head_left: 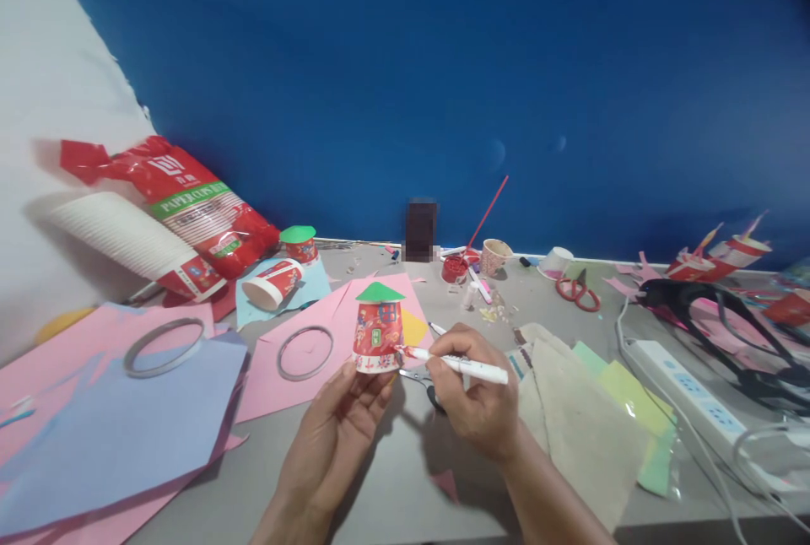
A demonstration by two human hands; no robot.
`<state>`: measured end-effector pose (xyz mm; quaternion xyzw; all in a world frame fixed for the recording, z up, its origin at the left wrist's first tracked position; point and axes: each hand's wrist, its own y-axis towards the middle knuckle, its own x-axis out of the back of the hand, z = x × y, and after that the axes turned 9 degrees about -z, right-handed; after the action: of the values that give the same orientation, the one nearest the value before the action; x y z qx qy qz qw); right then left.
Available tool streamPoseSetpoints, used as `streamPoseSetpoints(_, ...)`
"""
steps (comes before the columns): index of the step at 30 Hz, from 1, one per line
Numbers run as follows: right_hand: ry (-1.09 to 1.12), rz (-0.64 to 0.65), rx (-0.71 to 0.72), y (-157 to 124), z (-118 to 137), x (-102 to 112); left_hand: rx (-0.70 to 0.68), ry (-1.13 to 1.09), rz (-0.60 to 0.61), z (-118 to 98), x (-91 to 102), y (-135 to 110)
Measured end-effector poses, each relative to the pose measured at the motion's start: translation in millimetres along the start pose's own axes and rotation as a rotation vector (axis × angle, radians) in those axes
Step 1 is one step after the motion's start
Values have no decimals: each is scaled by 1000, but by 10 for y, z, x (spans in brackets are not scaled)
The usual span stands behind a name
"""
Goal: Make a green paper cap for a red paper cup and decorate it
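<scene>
My left hand point(342, 423) grips the rim of an upside-down red paper cup point(378, 336) that carries a green paper cone on top. My right hand point(472, 385) is closed on a white marker pen point(465, 365), whose red tip touches the cup's lower right side. Small scissors point(421, 380) lie on the table just under my right hand.
Pink and blue paper sheets point(107, 418) with two tape rings point(163, 347) cover the left. A red bag of white paper cups point(158, 224) lies at back left, with two more decorated cups point(278, 279). Red scissors point(577, 290), a power strip point(683, 389), cables and cloth lie right.
</scene>
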<state>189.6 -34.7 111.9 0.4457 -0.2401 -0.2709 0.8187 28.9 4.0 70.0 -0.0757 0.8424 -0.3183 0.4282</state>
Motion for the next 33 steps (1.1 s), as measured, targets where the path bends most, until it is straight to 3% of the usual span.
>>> streamPoseSetpoints(17, -17, 47, 26, -28, -57, -16, -11, 49, -63, -6, -14, -12)
streamPoseSetpoints(26, 2, -134, -7, -10, -47, 2, 5, 23, -82, -17, -44, -37)
streamPoseSetpoints(33, 9, -126, 21, 2, -55, 1, 38, 26, -69, -45, -66, -85)
